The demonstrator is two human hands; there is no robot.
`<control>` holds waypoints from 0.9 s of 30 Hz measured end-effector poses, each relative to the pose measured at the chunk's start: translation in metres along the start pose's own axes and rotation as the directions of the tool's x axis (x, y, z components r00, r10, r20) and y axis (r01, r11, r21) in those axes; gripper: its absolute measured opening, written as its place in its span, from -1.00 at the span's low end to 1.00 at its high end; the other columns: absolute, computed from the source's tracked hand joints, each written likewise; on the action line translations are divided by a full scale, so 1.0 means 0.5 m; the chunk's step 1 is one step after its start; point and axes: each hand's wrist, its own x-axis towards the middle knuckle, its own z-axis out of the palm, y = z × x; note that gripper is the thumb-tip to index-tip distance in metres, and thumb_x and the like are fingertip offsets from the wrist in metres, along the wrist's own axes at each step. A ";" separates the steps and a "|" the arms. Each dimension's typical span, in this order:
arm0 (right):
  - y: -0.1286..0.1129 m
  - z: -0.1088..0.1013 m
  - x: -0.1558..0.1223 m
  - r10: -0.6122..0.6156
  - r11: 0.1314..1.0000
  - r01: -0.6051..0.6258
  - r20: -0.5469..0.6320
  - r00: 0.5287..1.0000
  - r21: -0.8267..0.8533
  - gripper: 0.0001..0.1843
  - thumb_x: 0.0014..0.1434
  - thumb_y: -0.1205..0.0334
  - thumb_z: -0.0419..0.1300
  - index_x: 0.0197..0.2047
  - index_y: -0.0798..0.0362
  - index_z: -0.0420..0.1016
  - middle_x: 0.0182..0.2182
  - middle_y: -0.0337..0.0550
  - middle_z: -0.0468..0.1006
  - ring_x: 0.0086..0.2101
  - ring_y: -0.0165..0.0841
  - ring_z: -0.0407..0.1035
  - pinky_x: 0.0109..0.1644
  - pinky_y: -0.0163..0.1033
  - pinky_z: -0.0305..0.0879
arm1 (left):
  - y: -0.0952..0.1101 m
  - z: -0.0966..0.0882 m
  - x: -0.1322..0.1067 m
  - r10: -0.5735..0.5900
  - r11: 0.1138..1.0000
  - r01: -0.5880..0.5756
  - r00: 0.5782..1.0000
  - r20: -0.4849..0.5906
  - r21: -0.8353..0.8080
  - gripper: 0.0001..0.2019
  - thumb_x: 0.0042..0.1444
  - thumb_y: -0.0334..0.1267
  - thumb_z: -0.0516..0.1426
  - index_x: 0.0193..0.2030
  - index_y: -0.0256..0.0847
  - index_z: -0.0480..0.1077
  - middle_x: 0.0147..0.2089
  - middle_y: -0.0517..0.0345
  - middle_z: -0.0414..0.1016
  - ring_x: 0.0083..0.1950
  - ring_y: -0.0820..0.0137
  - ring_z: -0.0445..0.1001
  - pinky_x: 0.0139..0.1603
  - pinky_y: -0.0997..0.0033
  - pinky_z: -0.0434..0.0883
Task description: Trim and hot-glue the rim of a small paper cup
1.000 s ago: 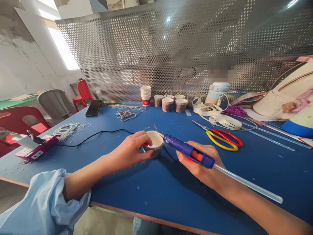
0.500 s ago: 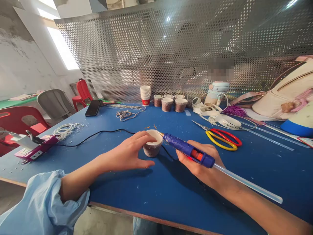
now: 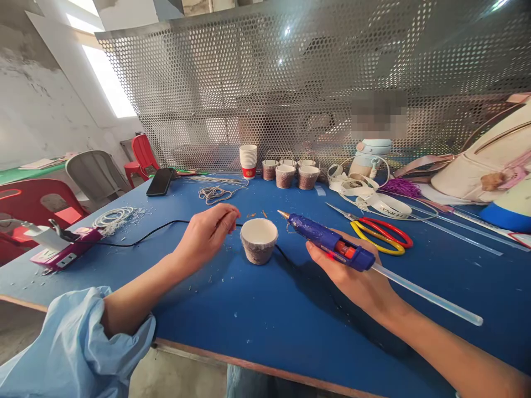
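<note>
My right hand (image 3: 352, 276) grips a blue hot glue gun (image 3: 315, 235), its metal tip pointing left and a long clear glue stick (image 3: 431, 294) jutting from its rear. A small cup wrapped in brownish cord (image 3: 258, 249), with a white inside, stands upright on the blue table, apart from both hands. To the left of that cup, my left hand (image 3: 209, 235) is raised with thumb and fingers pressed together in a pinch. What lies between those fingertips, if anything, is too small to make out.
Several wrapped cups (image 3: 285, 177) and a stack of paper cups (image 3: 248, 162) stand at the back. Scissors (image 3: 379, 235), white ribbon (image 3: 381, 202) and a bottle (image 3: 371, 157) are on the right. A black cable (image 3: 166, 225) leads to a purple power strip (image 3: 66, 249); a phone (image 3: 160, 182) lies behind.
My left hand has let go of the cup's rim, moved left and closed into a pinch. The glue gun has drawn back to the right, away from the rim.
</note>
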 end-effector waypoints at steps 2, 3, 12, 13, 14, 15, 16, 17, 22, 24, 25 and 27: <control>0.003 0.002 0.000 0.008 1.000 -0.008 0.008 1.000 -0.011 -0.71 0.10 0.15 0.19 -0.58 -0.01 0.23 -0.63 -0.29 0.35 -0.57 -0.42 0.25 -0.53 -0.33 0.26 | 0.001 0.000 -0.005 0.087 0.996 -0.087 0.996 0.030 0.008 -0.82 0.29 -0.29 0.00 -0.26 -0.22 0.40 -0.40 0.19 0.49 -0.38 0.49 0.44 -0.29 0.52 0.36; 0.003 0.003 0.001 0.006 1.000 -0.006 0.007 1.000 -0.015 -0.71 0.10 0.15 0.19 -0.58 -0.01 0.23 -0.62 -0.29 0.36 -0.57 -0.41 0.26 -0.53 -0.33 0.26 | 0.002 0.000 -0.007 0.142 0.990 -0.142 0.989 0.051 0.002 -0.83 0.29 -0.31 0.02 -0.24 -0.22 0.42 -0.35 0.17 0.52 -0.34 0.49 0.46 -0.26 0.52 0.38; -0.007 0.002 0.000 0.010 1.000 -0.008 0.065 0.998 -0.028 -0.74 0.09 0.15 0.16 -0.56 -0.03 0.22 -0.65 -0.31 0.31 -0.57 -0.39 0.26 -0.50 -0.30 0.25 | -0.031 0.034 -0.009 0.474 0.879 -0.476 0.871 0.127 -0.012 -0.85 0.31 -0.26 0.05 -0.19 -0.23 0.42 -0.20 0.02 0.48 -0.15 0.36 0.39 -0.10 0.32 0.40; -0.009 0.002 0.000 0.009 1.000 -0.007 0.066 0.998 -0.026 -0.74 0.10 0.14 0.16 -0.57 -0.03 0.23 -0.65 -0.30 0.31 -0.57 -0.39 0.26 -0.50 -0.30 0.25 | -0.038 0.043 -0.009 0.485 0.871 -0.492 0.862 0.145 0.012 -0.83 0.32 -0.25 0.04 -0.23 -0.24 0.40 -0.23 0.03 0.46 -0.18 0.36 0.37 -0.13 0.32 0.39; -0.011 0.001 0.000 0.009 1.000 -0.008 0.067 0.998 -0.022 -0.74 0.10 0.14 0.15 -0.57 -0.03 0.23 -0.65 -0.29 0.31 -0.58 -0.38 0.26 -0.50 -0.29 0.25 | -0.044 0.053 -0.009 0.501 0.859 -0.511 0.850 0.160 0.026 -0.82 0.32 -0.24 0.04 -0.28 -0.24 0.37 -0.27 0.04 0.45 -0.21 0.36 0.35 -0.15 0.32 0.38; -0.013 0.001 0.001 0.011 1.000 -0.010 0.067 0.998 -0.018 -0.74 0.11 0.14 0.14 -0.57 -0.04 0.23 -0.66 -0.29 0.31 -0.59 -0.38 0.25 -0.51 -0.29 0.25 | -0.049 0.060 -0.010 0.513 0.851 -0.524 0.842 0.170 0.027 -0.80 0.32 -0.23 0.03 -0.31 -0.24 0.34 -0.30 0.06 0.43 -0.23 0.36 0.33 -0.17 0.33 0.37; -0.015 0.000 0.001 0.013 1.000 -0.012 0.067 0.998 -0.017 -0.73 0.11 0.13 0.13 -0.57 -0.04 0.24 -0.67 -0.29 0.30 -0.60 -0.38 0.25 -0.52 -0.28 0.24 | -0.052 0.066 -0.010 0.517 0.849 -0.528 0.838 0.176 0.017 -0.80 0.32 -0.23 0.03 -0.33 -0.24 0.31 -0.33 0.07 0.41 -0.25 0.37 0.32 -0.18 0.33 0.36; -0.016 0.000 0.001 0.014 1.000 -0.013 0.070 0.997 -0.019 -0.73 0.11 0.13 0.12 -0.58 -0.04 0.24 -0.67 -0.28 0.30 -0.60 -0.37 0.24 -0.52 -0.28 0.24 | -0.053 0.070 -0.011 0.512 0.854 -0.520 0.840 0.179 -0.001 -0.80 0.32 -0.24 0.02 -0.34 -0.23 0.29 -0.34 0.09 0.39 -0.26 0.38 0.31 -0.18 0.34 0.36; -0.016 0.002 -0.001 0.019 0.999 -0.016 0.059 0.998 -0.036 -0.72 0.10 0.12 0.16 -0.58 -0.04 0.22 -0.66 -0.29 0.32 -0.59 -0.38 0.26 -0.51 -0.31 0.23 | -0.045 0.068 -0.012 0.439 0.899 -0.428 0.873 0.215 -0.096 -0.84 0.26 -0.28 0.11 -0.34 -0.22 0.26 -0.35 0.14 0.38 -0.25 0.39 0.31 -0.16 0.36 0.35; -0.013 0.003 -0.002 0.014 0.999 -0.012 0.057 0.998 -0.047 -0.71 0.09 0.11 0.17 -0.58 -0.04 0.21 -0.65 -0.30 0.32 -0.59 -0.39 0.26 -0.51 -0.31 0.23 | -0.044 0.064 -0.012 0.422 0.907 -0.408 0.876 0.234 -0.107 -0.84 0.24 -0.27 0.14 -0.34 -0.22 0.26 -0.34 0.13 0.39 -0.23 0.37 0.32 -0.15 0.34 0.36; -0.011 0.003 -0.003 0.011 0.999 -0.008 0.060 0.998 -0.049 -0.71 0.09 0.11 0.17 -0.58 -0.04 0.21 -0.66 -0.30 0.32 -0.59 -0.39 0.25 -0.50 -0.31 0.23 | -0.044 0.062 -0.011 0.412 0.911 -0.398 0.877 0.249 -0.106 -0.84 0.22 -0.25 0.16 -0.33 -0.22 0.27 -0.32 0.12 0.40 -0.22 0.36 0.33 -0.13 0.32 0.37; -0.009 0.004 -0.002 0.004 0.999 -0.002 0.057 0.998 -0.045 -0.71 0.09 0.12 0.16 -0.58 -0.04 0.20 -0.66 -0.30 0.31 -0.60 -0.39 0.25 -0.51 -0.31 0.22 | -0.044 0.055 -0.011 0.387 0.922 -0.371 0.876 0.288 -0.109 -0.80 0.15 -0.19 0.23 -0.24 -0.22 0.31 -0.23 0.06 0.44 -0.15 0.32 0.36 -0.07 0.26 0.39</control>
